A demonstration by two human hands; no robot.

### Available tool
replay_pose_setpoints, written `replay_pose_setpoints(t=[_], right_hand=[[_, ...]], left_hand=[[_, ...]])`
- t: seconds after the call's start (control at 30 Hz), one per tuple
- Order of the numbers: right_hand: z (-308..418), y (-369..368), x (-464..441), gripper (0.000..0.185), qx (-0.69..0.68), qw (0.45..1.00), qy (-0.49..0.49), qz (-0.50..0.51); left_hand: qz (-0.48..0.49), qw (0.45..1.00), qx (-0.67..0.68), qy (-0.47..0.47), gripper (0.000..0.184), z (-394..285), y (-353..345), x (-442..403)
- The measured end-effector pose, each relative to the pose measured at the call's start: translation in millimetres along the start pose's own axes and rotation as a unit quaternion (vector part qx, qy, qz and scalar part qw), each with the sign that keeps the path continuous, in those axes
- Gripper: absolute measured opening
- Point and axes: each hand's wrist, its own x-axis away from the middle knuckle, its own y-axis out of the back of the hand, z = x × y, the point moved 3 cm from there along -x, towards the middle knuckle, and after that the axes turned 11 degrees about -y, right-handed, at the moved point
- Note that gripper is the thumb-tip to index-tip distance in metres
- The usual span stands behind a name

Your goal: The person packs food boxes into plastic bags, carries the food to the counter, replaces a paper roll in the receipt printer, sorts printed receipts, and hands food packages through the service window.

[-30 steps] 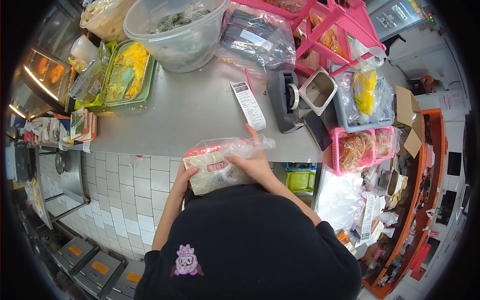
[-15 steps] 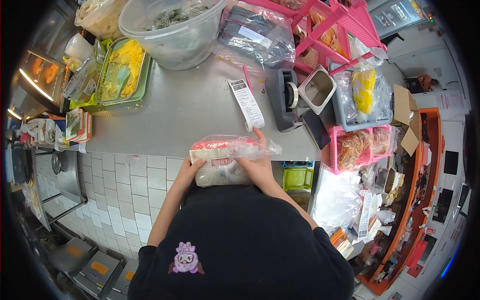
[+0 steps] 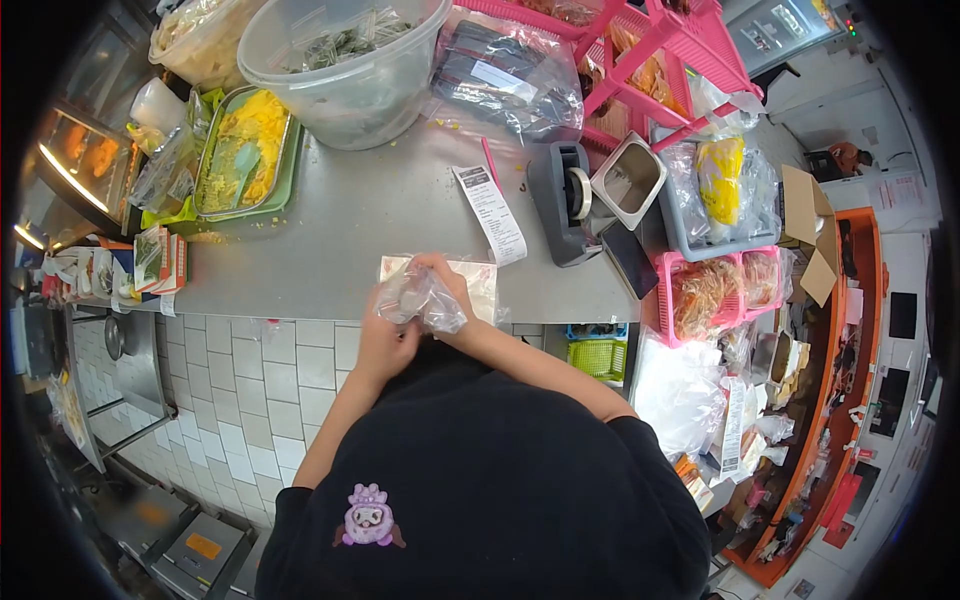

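Countertop point(image 3: 335, 225) in metal, tiled floor point(image 3: 250, 385), hands point(image 3: 386, 346) gripping plastic bag point(image 3: 438, 308)

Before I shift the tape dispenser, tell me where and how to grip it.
Probably best: span the narrow body of the tape dispenser from above, coming from the left. It points away from you, and the metal container and dark slab crowd its right side.

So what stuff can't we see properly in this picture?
All in the head view:
Cream package: its middle is hidden by crumpled plastic and the right hand.
Receipt: its small print is too tiny to read.
Big clear tub: its far rim is cut off by the top edge.
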Motion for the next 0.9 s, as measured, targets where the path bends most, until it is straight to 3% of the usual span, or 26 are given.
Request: replay_pose_setpoints(t=[0.07,0.13,0.2,0.23,0.27,0.33,0.37,0.4,0.43,0.47,0.53,0.7,0.77,0.8,0.87,0.9], right_hand=[[1,-1,3,0.030,0.011,0.999,0.023,-0.032],[3,-2,1,0.027,0.019,0.999,0.042,-0.015],[16,-2,-2,0.028,0.131,0.977,0.165,-0.016],[-23,-11,0,0.033,-0.015,0.994,-0.102,0.048],[-6,-8,-4,0.033,-0.016,0.993,-0.103,0.054],[19,14,-13,0.056,-0.164,0.954,-0.226,0.110],[24,31,-13,0.056,-0.164,0.954,-0.223,0.116],[32,52,-11,0.070,0.037,0.985,-0.133,0.107],[38,63,-7,0.084,0.237,0.967,-0.034,0.093],[32,66,-2,0.084,0.238,0.966,-0.030,0.097],[10,62,18,0.104,0.421,0.891,-0.011,0.169],[0,60,-2,0.105,0.386,0.888,-0.004,0.248],[11,62,-10,0.098,0.355,0.883,0.018,0.307],[11,64,-12,0.098,0.351,0.885,0.016,0.304],[18,75,-19,0.090,0.224,0.951,0.024,0.210],[24,82,-22,0.076,0.219,0.967,0.033,0.129]], left_hand=[[-0.044,0.966,0.240,0.080,0.040,-4,-20,10],[-0.044,0.975,0.200,0.082,0.035,9,-34,18],[-0.042,0.983,0.158,0.087,0.031,19,-40,24],[-0.010,0.989,0.135,0.065,0.026,18,-38,16],[0.022,0.993,0.111,0.042,0.021,16,-35,9],[0.009,0.997,0.069,0.022,0.016,10,-26,2],[0.001,0.992,0.113,0.055,0.015,10,-24,1],[-0.007,0.983,0.158,0.090,0.015,10,-23,2],[-0.027,0.976,0.185,0.112,0.021,11,-24,4],[-0.033,0.976,0.182,0.114,0.021,9,-20,0],[0.020,0.980,0.189,0.068,0.029,-1,-10,-6],[0.062,0.978,0.198,-0.004,0.032,13,-13,-5],[0.161,0.958,0.137,-0.196,0.032,8,-1,-18],[0.167,0.957,0.137,-0.196,0.032,12,1,-23],[0.285,0.928,0.163,-0.176,0.027,20,-1,-25],[0.283,0.929,0.160,-0.178,0.027,28,-5,-21]])
